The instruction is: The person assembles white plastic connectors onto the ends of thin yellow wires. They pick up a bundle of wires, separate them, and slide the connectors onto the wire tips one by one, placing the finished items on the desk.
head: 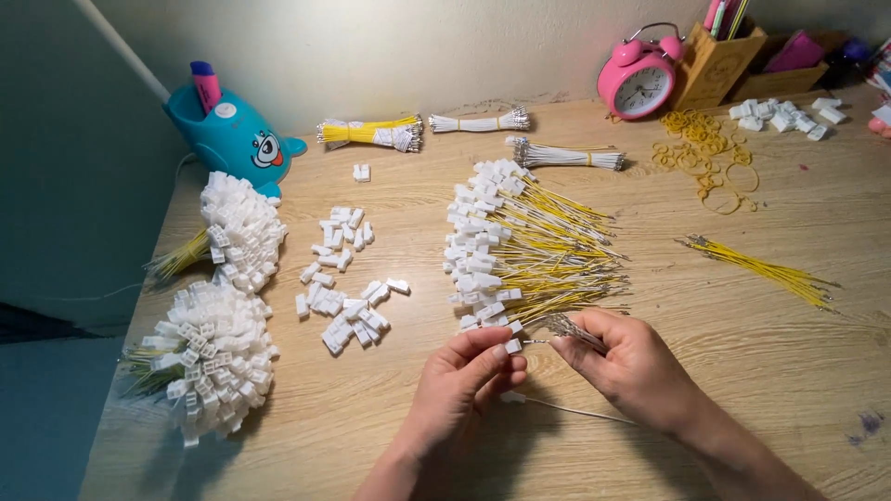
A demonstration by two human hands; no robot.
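Observation:
My left hand (464,385) pinches a small white plastic connector (513,346) between thumb and forefinger, low in the middle of the wooden desk. My right hand (631,362) grips a thin bundle of white wires (568,327) with metal tips and points one tip at the connector. One white wire (566,409) trails across the desk below my hands. Just above them lies a heap of yellow wires fitted with white connectors (520,250).
Loose white connectors (343,297) lie left of centre. Two round bundles of finished wires (218,357) sit at the left edge. Tied wire bundles (371,133), a teal pen holder (232,134), a pink alarm clock (639,79), rubber bands (701,153) and loose yellow wires (761,269) lie beyond.

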